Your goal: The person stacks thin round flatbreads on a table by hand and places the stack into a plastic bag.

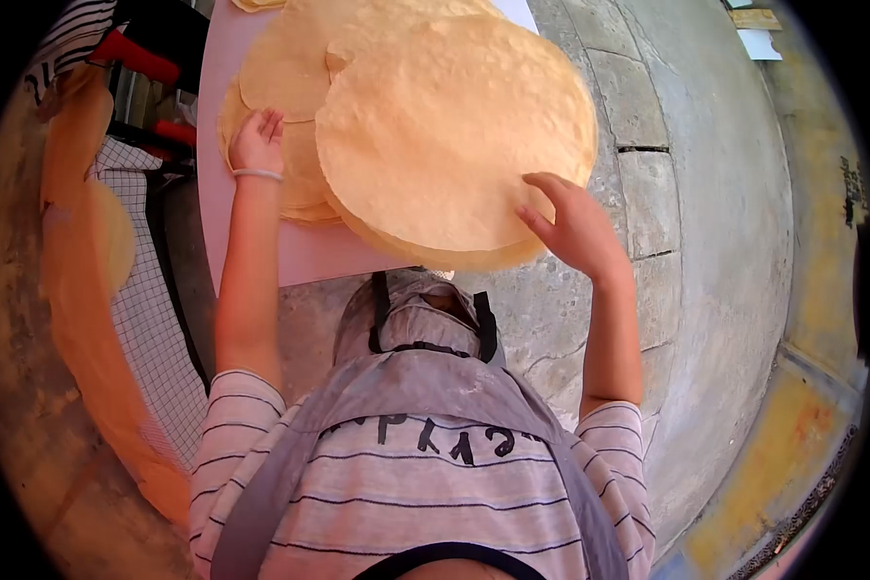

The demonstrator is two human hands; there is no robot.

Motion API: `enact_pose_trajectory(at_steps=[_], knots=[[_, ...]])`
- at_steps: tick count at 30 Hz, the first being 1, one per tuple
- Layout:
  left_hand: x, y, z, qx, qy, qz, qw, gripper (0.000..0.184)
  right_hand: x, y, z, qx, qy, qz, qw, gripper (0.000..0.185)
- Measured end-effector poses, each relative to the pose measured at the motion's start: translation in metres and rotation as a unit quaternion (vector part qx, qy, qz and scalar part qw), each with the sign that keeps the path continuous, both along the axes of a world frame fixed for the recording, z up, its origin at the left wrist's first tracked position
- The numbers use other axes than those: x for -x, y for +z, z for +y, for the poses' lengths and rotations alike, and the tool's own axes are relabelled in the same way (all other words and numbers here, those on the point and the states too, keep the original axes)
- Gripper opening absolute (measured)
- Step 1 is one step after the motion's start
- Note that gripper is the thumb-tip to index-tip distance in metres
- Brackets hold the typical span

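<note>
Concrete floor (725, 242) borders the pink table (309, 266); white gridded panel (150, 300) left of it. At the table's near-right corner, round flatbreads (454, 126) lie under the right hand (580, 227), grasp unclear; left hand (258, 145), loosely uncurled, at table's left.

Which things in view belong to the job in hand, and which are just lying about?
Job, judging by the hands:
stacked large round golden thin sheets at the right hand
round golden thin sheets by the left hand
flat pink tabletop under both

Apparently just lying about:
flat white piece, upper right
flat yellowish-tan strip beside it
</note>
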State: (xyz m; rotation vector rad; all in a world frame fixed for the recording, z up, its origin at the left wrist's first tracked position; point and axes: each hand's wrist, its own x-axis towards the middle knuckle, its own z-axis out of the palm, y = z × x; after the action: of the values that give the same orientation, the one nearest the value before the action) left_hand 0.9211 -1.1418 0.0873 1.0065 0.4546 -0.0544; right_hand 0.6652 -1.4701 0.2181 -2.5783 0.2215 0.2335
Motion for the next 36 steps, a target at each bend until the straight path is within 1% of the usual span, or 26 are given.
enact_pose_trajectory(at_steps=[1,2,3,4,7,8,11,14,15,18,20,21,23,24,25,26,27,28,29,30,31,32,33,34,35,36], knots=[[0.009,-0.017,0.009,-0.01,0.001,0.01,1.0,0.014,0.008,-0.01,0.004,-0.056,-0.037,0.083,0.994,0.039],[0.032,-0.028,0.021,-0.022,0.002,0.023,0.999,0.012,0.018,-0.026,0.007,-0.095,-0.046,0.071,0.992,0.039],[0.058,-0.033,0.023,-0.029,-0.058,0.04,0.997,0.012,0.028,-0.04,0.008,-0.136,-0.055,0.061,0.987,0.038],[0.083,-0.038,0.019,-0.034,-0.117,0.056,0.991,0.012,0.034,-0.049,0.01,-0.169,-0.068,0.081,0.98,0.037],[0.133,-0.076,0.014,-0.084,-0.186,0.136,0.969,0.015,0.041,-0.075,0.022,-0.197,-0.083,0.119,0.97,0.037],[0.145,-0.082,0.009,-0.095,-0.202,0.152,0.963,0.016,0.039,-0.082,0.029,-0.183,-0.078,0.123,0.972,0.037],[0.165,-0.078,-0.012,-0.086,-0.242,0.163,0.953,0.02,0.022,-0.1,0.059,-0.191,-0.039,0.097,0.976,0.035],[0.171,-0.07,-0.022,-0.094,-0.257,0.128,0.953,0.024,0.003,-0.107,0.09,-0.177,0.021,0.09,0.98,0.031],[0.169,-0.067,-0.023,-0.082,-0.255,0.154,0.951,0.025,-0.001,-0.112,0.098,-0.175,0.037,0.09,0.98,0.031],[0.164,-0.06,-0.028,-0.039,-0.252,0.225,0.94,0.027,-0.01,-0.132,0.122,-0.175,0.074,0.057,0.98,0.032],[0.158,-0.061,-0.034,-0.009,-0.249,0.255,0.934,0.031,-0.023,-0.136,0.137,-0.11,0.06,-0.048,0.991,0.033],[0.157,-0.064,-0.037,-0.003,-0.26,0.25,0.933,0.03,-0.029,-0.138,0.143,-0.077,0.055,-0.1,0.99,0.033],[0.152,-0.068,-0.045,0.01,-0.278,0.236,0.931,0.028,-0.044,-0.144,0.156,-0.092,-0.021,-0.149,0.984,0.033],[0.149,-0.077,-0.047,-0.012,-0.303,0.232,0.924,0.027,-0.051,-0.148,0.16,-0.101,-0.056,-0.176,0.978,0.034],[0.146,-0.086,-0.046,-0.037,-0.326,0.228,0.917,0.025,-0.055,-0.153,0.161,-0.105,-0.069,-0.159,0.979,0.032],[0.144,-0.085,-0.046,-0.062,-0.348,0.225,0.908,0.024,-0.057,-0.158,0.161,-0.111,-0.081,-0.142,0.98,0.03],[0.145,-0.083,-0.048,-0.098,-0.354,0.178,0.913,0.022,-0.058,-0.161,0.158,-0.114,-0.094,-0.124,0.981,0.029],[0.148,-0.081,-0.052,-0.133,-0.359,0.13,0.915,0.021,-0.059,-0.163,0.151,-0.105,-0.103,-0.163,0.976,0.022],[0.149,-0.078,-0.054,-0.166,-0.365,0.082,0.913,0.02,-0.064,-0.15,0.135,-0.09,-0.124,-0.065,0.986,0.019],[0.149,-0.077,-0.05,-0.168,-0.383,0.065,0.906,0.02,-0.066,-0.136,0.113,-0.073,-0.144,0.035,0.986,0.016],[0.148,-0.078,-0.048,-0.142,-0.36,0.091,0.918,0.02,-0.069,-0.139,0.077,-0.235,-0.242,-0.038,0.941,0.015],[0.148,-0.081,-0.046,-0.115,-0.338,0.117,0.927,0.02,-0.073,-0.129,0.03,-0.177,-0.274,-0.117,0.938,0.017],[0.148,-0.083,-0.044,-0.087,-0.315,0.144,0.934,0.021,-0.079,-0.084,-0.003,-0.037,-0.307,-0.168,0.936,0.019],[0.145,-0.083,-0.039,-0.091,-0.34,0.167,0.921,0.022,-0.08,-0.042,-0.029,-0.024,-0.343,-0.199,0.918,0.02],[0.145,-0.081,-0.041,-0.084,-0.348,0.173,0.918,0.024,-0.079,-0.004,-0.04,0.063,-0.325,-0.231,0.915,0.021],[0.146,-0.076,-0.043,-0.078,-0.356,0.181,0.913,0.025,-0.084,0.031,-0.031,0.114,-0.274,-0.242,0.924,0.02]])
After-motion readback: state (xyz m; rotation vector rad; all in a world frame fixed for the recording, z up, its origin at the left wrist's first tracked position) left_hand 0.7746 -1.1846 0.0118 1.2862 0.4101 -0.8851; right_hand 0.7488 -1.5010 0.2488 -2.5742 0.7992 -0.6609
